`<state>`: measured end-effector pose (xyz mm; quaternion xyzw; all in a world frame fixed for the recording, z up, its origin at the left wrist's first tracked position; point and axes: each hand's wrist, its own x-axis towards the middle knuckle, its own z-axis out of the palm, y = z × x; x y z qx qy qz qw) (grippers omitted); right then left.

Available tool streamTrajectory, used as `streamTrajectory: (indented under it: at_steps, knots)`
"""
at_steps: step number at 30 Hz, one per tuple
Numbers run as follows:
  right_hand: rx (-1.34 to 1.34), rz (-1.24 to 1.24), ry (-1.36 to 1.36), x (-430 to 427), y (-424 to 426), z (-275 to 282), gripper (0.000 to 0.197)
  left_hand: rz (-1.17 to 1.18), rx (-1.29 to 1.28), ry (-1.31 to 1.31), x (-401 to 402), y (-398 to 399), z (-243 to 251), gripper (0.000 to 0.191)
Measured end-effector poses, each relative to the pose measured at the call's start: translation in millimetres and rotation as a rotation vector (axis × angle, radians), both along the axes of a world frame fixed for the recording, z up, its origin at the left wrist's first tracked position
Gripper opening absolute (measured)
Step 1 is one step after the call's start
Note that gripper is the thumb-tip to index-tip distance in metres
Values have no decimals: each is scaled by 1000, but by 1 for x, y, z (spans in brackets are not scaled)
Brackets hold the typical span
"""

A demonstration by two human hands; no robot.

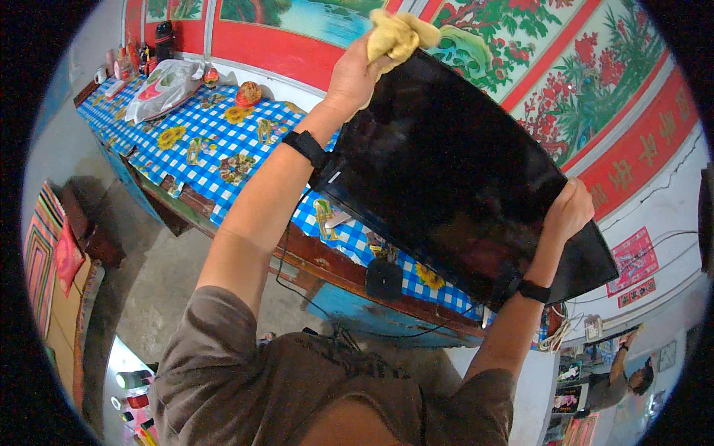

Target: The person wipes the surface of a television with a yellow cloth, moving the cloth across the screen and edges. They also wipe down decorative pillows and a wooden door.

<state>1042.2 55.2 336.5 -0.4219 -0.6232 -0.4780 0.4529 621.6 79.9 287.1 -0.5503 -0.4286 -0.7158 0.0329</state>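
Note:
A flat-screen television [457,150] with a black screen stands tilted in the view, over a cabinet covered by a blue-and-white checked tablecloth [245,150]. My left hand [352,78] holds a bunched yellow cloth [395,39] against the television's upper left corner. Part of the cloth hangs down along that side edge. On the right, my right hand [570,209] grips the television's top edge, its fingers hidden behind the frame. Both wrists wear black bands. Below the screen, a small black box [384,279] sits at the cabinet's front edge, near a pale remote-like object [337,220].
A plastic-covered tray [164,92], a red and gold ornament [249,93] and several bottles [125,61] stand at the left. A black cable [287,279] hangs before the cabinet. White cords [560,331] tangle at the right. A mirror [619,379] reflects a person.

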Motion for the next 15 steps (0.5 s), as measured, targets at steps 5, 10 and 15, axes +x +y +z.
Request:
streamTrajectory:
  at_steps: [5,10,15]
  knots:
    - [-124,83,-128,-52,-2,13,19,-105,8,-25,-8,10,-2,43]
    - [-190,66,-123,-104,5,7,23,-255,-89,-109,-13,14,-17,44]
    - [-104,115,-195,-96,13,5,28,-224,-117,-134,-8,16,-49,39]
